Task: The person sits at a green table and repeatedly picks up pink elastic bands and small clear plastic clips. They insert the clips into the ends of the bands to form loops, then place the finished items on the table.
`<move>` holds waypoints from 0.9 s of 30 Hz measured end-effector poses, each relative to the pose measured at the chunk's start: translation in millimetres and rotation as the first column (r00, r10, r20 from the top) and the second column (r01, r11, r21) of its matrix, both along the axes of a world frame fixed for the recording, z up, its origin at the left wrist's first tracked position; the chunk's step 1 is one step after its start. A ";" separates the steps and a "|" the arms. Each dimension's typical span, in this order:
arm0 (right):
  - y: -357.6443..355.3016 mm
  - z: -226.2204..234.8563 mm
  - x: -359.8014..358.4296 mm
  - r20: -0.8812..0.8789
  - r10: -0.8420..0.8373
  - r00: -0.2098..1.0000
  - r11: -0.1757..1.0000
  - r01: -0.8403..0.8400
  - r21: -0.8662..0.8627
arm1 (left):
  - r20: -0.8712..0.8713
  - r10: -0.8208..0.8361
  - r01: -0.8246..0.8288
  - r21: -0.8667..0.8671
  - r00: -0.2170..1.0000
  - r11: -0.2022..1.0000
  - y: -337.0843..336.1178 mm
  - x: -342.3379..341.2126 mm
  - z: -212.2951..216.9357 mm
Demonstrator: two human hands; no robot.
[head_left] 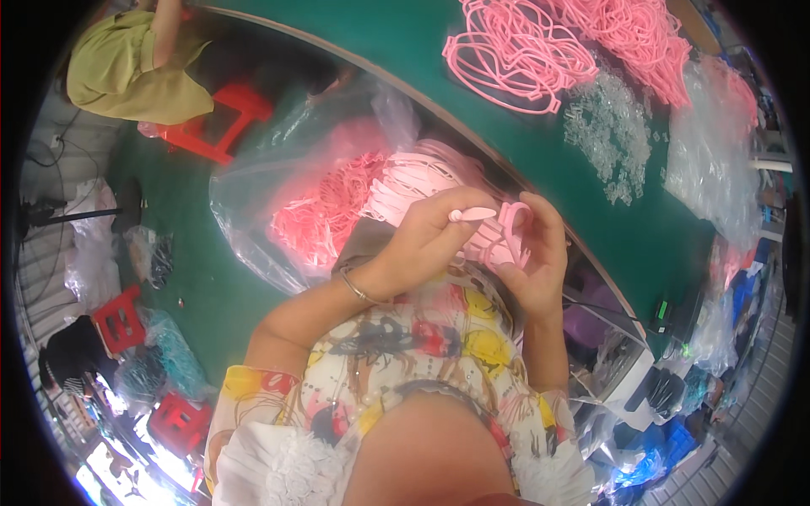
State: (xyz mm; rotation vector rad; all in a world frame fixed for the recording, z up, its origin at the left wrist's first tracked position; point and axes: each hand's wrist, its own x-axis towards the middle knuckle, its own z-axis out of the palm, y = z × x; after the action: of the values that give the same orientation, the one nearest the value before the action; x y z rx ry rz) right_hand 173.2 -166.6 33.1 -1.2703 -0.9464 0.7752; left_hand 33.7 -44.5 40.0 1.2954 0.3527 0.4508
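Over my lap, close to the table's edge, my left hand pinches a pale pink strap end that points right. Beside it, my right hand curls round looped pink straps, its thumb and fingers closed on them. The two hands are a short gap apart. Just behind them lies a thick bundle of pale pink straps, partly hidden by my left hand. Left of that, a clear plastic bag holds a tangle of brighter pink straps. Whether they are silicone or soft plastic, I cannot tell.
A green table curves along the right, bearing tangled pink straps, small clear plastic pieces and a clear bag. At the far left are a red stool and another person in a yellow-green top.
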 end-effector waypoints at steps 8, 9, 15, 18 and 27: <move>0.7 -4.0 0.6 -0.076 0.060 0.995 0.998 -0.057 0.036 | 0.021 0.022 -0.023 0.051 1.000 0.998 -0.4 3.1 -2.2; 0.9 -4.3 0.3 -0.081 0.061 0.995 0.998 -0.059 0.023 | 0.034 0.039 -0.040 0.029 0.999 0.999 -1.5 4.2 -2.5; 5.7 -14.5 -6.5 -0.009 0.056 0.998 0.998 -0.056 0.011 | -0.063 -0.095 0.094 -0.017 0.993 0.995 2.3 1.1 2.7; 7.2 -14.9 -0.5 0.265 0.016 0.964 1.000 -0.017 0.003 | -0.035 -0.070 0.064 -0.140 0.997 0.988 1.3 -0.1 5.6; 13.0 14.7 -6.4 0.806 -0.052 0.589 0.989 0.143 -0.041 | 0.077 0.321 -0.311 0.535 0.944 0.786 4.7 6.0 -12.2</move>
State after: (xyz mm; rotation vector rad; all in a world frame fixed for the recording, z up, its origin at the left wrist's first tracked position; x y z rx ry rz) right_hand 166.8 -153.5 47.9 -1.8024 -1.5574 0.0979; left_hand 39.7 -39.8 27.7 1.8041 0.4840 0.8721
